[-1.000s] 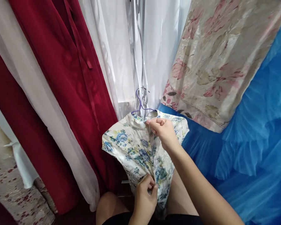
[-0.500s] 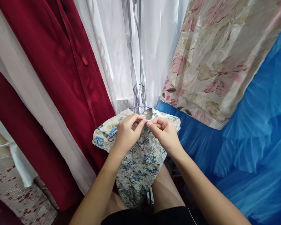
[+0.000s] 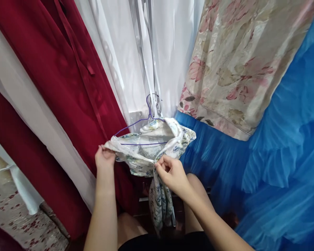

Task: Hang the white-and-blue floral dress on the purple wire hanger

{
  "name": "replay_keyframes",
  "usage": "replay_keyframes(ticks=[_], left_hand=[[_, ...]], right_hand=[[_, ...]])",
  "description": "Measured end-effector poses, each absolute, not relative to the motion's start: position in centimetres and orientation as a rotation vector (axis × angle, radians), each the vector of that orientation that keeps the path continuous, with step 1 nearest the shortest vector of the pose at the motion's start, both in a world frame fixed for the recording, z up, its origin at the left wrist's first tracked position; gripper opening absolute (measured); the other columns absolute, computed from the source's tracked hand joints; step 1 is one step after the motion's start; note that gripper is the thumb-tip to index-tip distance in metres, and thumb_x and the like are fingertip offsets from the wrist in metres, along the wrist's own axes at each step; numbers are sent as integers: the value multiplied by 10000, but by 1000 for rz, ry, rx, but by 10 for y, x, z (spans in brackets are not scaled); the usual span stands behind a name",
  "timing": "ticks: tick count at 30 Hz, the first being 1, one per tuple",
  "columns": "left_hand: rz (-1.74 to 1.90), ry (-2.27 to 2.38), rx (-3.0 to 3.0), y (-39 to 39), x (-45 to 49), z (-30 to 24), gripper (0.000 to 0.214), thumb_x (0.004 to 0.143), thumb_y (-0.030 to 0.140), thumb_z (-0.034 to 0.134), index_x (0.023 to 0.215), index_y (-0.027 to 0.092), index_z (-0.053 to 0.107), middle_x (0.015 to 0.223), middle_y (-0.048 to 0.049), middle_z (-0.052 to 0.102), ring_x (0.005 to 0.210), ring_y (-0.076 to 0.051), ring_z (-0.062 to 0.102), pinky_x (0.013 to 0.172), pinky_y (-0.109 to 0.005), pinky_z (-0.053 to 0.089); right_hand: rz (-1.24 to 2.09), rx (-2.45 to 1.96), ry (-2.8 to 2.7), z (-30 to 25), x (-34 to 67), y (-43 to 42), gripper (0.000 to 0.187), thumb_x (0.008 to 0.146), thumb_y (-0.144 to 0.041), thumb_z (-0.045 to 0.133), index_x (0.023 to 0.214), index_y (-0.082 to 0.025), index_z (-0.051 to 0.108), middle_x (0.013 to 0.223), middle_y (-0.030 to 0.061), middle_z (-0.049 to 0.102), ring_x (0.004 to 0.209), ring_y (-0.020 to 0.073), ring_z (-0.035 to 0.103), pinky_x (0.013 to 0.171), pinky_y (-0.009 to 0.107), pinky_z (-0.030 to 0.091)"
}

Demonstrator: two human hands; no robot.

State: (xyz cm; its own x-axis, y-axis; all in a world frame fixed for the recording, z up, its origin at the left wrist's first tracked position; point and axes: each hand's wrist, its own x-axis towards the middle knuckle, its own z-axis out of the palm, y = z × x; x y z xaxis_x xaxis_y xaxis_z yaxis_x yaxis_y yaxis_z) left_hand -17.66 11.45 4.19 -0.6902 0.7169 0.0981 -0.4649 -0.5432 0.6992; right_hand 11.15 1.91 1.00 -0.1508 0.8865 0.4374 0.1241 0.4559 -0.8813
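Observation:
A small white garment with blue flowers (image 3: 157,146) hangs on a purple wire hanger (image 3: 138,130), pulled open so its pale inside shows. My left hand (image 3: 104,157) pinches the garment's left edge and holds it out to the side. My right hand (image 3: 171,172) pinches the fabric at the front, where a strip of the cloth droops down between my knees. The hanger's hook catches on a shiny metal pole (image 3: 149,69) behind.
A dark red dress (image 3: 68,87) and white sheer cloth (image 3: 28,115) hang at the left. A cream floral garment (image 3: 238,62) and blue tulle (image 3: 277,167) fill the right. White curtain (image 3: 172,52) hangs behind. My bare knees (image 3: 128,226) show below.
Both hands left the collar. The left hand moved out to the left with the garment's edge, the right hand dropped lower, and the garment now gapes open on the hanger.

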Motion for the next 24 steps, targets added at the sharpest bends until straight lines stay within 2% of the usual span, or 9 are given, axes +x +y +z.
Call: replay_keyframes(ticks=[3, 5, 7, 10, 14, 17, 20, 22, 24], left_hand=[[2095, 862, 312, 101, -151, -19, 386, 975, 267, 479, 611, 182, 383, 648, -12, 551, 704, -173, 596, 826, -391, 519], [2011, 760, 153, 81, -122, -57, 343, 970, 287, 482, 646, 175, 488, 770, -41, 648, 834, -200, 645, 923, -456, 500], [2008, 644, 178, 58, -94, -88, 291, 957, 326, 521, 709, 188, 586, 924, -52, 716, 996, -221, 659, 997, -475, 471], [1956, 521, 271, 27, -56, -112, 216, 921, 350, 602, 769, 211, 668, 1045, -39, 747, 1145, -222, 642, 1065, -443, 442], [1820, 472, 265, 4, -13, -96, 147, 887, 377, 663, 845, 256, 735, 1016, -19, 763, 1159, -217, 648, 1071, -392, 443], [1722, 435, 340, -14, 22, -64, 185, 840, 438, 724, 881, 257, 733, 995, -26, 746, 1097, -227, 657, 1014, -369, 476], [1528, 427, 653, -35, 56, -34, 279, 836, 472, 734, 795, 205, 664, 877, -36, 675, 885, -199, 640, 838, -310, 504], [1431, 519, 912, -48, 71, -22, 307, 870, 456, 706, 764, 180, 622, 790, -25, 599, 762, -160, 570, 741, -264, 465], [1416, 662, 1142, -54, 74, -18, 285, 905, 429, 672, 794, 171, 626, 791, -23, 572, 757, -151, 540, 730, -249, 438]], right_hand=[[974, -888, -1474, -2, 118, 11, 252, 890, -359, 601, 705, -206, 522, 515, -64, 424, 484, 104, 375, 508, 240, 272], [1055, -920, -1260, -21, 130, 7, 272, 874, -404, 627, 713, -201, 547, 517, -65, 404, 482, 104, 344, 496, 243, 250], [1084, -974, -1008, -46, 148, 0, 304, 853, -446, 653, 703, -198, 560, 523, -61, 390, 487, 109, 325, 491, 250, 240], [1072, -1067, -745, -87, 175, -12, 363, 814, -502, 688, 669, -208, 533, 555, -43, 417, 501, 122, 349, 494, 261, 273], [949, -1220, -845, -116, 187, -26, 365, 823, -548, 689, 760, -198, 608, 615, -7, 526, 576, 175, 477, 550, 287, 378], [892, -1219, -1043, -105, 182, -33, 395, 865, -583, 649, 900, -190, 665, 819, 66, 672, 824, 259, 611, 770, 358, 484], [1010, -1110, -1102, -84, 178, -40, 502, 892, -671, 566, 1007, -203, 706, 1032, 109, 720, 1065, 311, 618, 973, 410, 469], [1174, -1009, -1086, -75, 179, -45, 592, 875, -741, 523, 1072, -222, 730, 1093, 116, 730, 1148, 323, 605, 1021, 416, 464], [1350, -901, -1033, -71, 184, -49, 691, 872, -803, 433, 1131, -239, 737, 1121, 120, 731, 1197, 322, 593, 1046, 422, 457]])
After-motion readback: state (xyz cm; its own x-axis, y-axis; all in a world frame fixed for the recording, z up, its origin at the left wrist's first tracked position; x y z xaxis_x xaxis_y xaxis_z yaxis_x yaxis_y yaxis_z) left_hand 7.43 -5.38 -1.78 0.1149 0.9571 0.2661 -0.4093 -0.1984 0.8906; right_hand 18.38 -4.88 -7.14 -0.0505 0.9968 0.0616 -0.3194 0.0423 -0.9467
